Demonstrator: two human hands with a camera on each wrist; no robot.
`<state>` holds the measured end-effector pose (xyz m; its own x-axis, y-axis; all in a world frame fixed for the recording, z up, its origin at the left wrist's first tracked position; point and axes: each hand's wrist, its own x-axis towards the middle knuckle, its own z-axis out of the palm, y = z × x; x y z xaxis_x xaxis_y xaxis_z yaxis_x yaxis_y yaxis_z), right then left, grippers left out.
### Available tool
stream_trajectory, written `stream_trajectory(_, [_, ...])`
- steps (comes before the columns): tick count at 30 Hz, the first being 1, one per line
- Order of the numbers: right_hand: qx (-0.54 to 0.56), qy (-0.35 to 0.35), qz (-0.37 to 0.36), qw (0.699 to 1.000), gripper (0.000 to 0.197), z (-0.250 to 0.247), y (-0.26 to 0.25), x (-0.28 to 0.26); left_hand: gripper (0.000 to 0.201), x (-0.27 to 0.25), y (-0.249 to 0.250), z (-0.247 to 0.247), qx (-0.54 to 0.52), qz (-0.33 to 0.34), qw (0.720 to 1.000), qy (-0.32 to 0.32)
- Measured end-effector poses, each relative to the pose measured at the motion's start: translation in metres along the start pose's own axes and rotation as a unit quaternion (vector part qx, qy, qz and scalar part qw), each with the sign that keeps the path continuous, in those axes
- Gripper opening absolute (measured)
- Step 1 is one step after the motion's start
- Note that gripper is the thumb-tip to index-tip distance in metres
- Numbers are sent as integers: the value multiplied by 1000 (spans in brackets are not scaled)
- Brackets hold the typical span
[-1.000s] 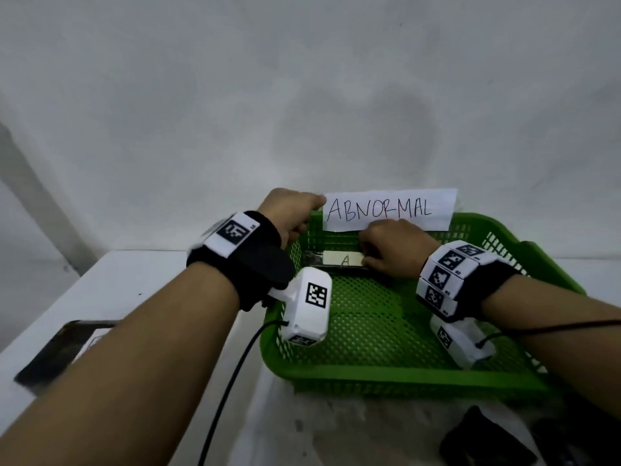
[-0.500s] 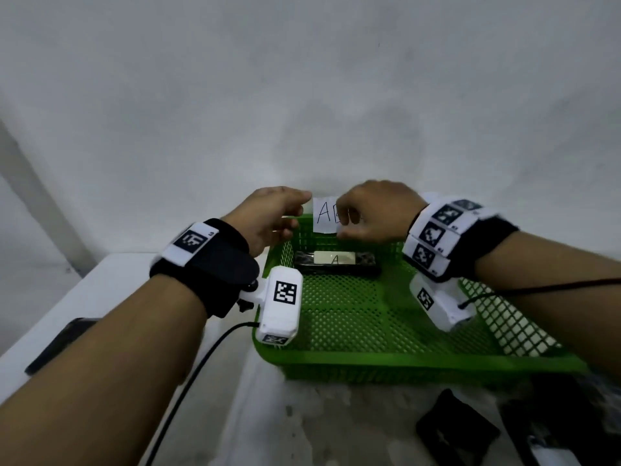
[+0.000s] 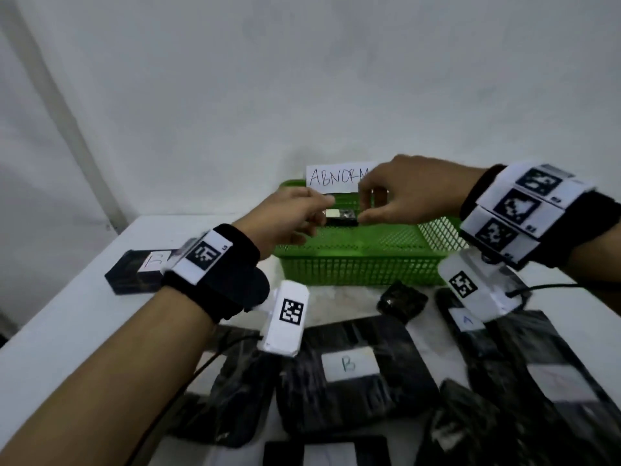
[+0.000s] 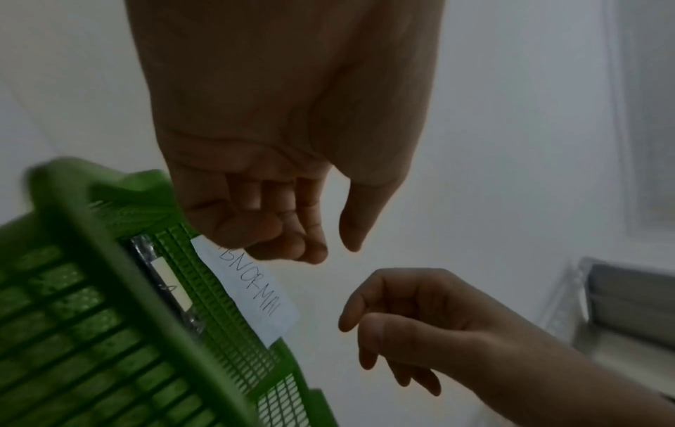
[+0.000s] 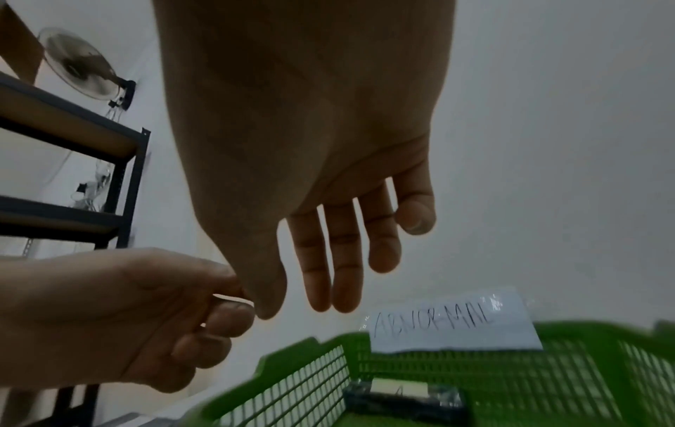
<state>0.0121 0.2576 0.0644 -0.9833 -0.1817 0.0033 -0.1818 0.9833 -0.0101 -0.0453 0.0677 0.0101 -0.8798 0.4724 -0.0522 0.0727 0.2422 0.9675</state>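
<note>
A green mesh basket (image 3: 363, 267) stands at the back of the white table. A paper sign reading ABNORMAL (image 3: 331, 179) sits on its far rim, also in the wrist views (image 4: 255, 291) (image 5: 453, 320). Inside, against the far wall, lies a black wrapped package with a white label (image 3: 340, 216) (image 5: 402, 395). My left hand (image 3: 302, 213) (image 4: 328, 248) hovers over the basket's left part, fingers loosely curled and holding nothing. My right hand (image 3: 386, 200) (image 5: 328, 289) hovers just right of it with straight fingers, also holding nothing. Neither hand touches the sign.
Several black wrapped packages lie on the table in front of the basket, one labelled B (image 3: 349, 363), one labelled A (image 3: 467, 319), and a small one (image 3: 401, 301). A black box with a white label (image 3: 141, 270) lies at the left. A dark shelf (image 5: 73, 144) stands against the wall.
Both hands pinched the sign at the basket's far rim; now they have let go and drawn back over the basket. The head view has tilted down, showing the packages in front.
</note>
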Motion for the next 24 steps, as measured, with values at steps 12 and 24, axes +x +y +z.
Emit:
stream_trajectory(12, [73, -170, 61, 981, 44, 84, -9, -112, 36, -94, -28, 47, 408, 83, 889, -192])
stream_trajectory(24, [103, -199, -16, 975, 66, 99, 20, -173, 27, -110, -25, 120, 350, 53, 851, -387])
